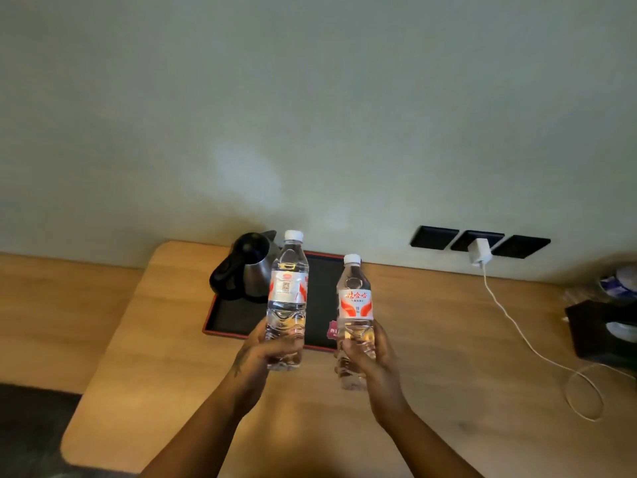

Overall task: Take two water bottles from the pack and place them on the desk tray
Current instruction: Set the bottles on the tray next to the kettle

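Left bottle (287, 298): upright, lower body wrapped by the left hand (267, 353), held above the tray's (238, 322) near edge, just in front of the kettle (246, 267).
Right bottle (355, 315): upright, gripped low by the right hand (370, 357), beside the first, apart from it.
Arms: both forearms reach forward over the tabletop (155, 374), roughly parallel.
Tray: black with red rim, against the wall (310, 98), kettle standing on its left end.

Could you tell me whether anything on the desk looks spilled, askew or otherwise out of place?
Nothing stands out. Each hand, left and right, holds a capped water bottle upright above the tray, where the kettle stands upright; no spill shows.
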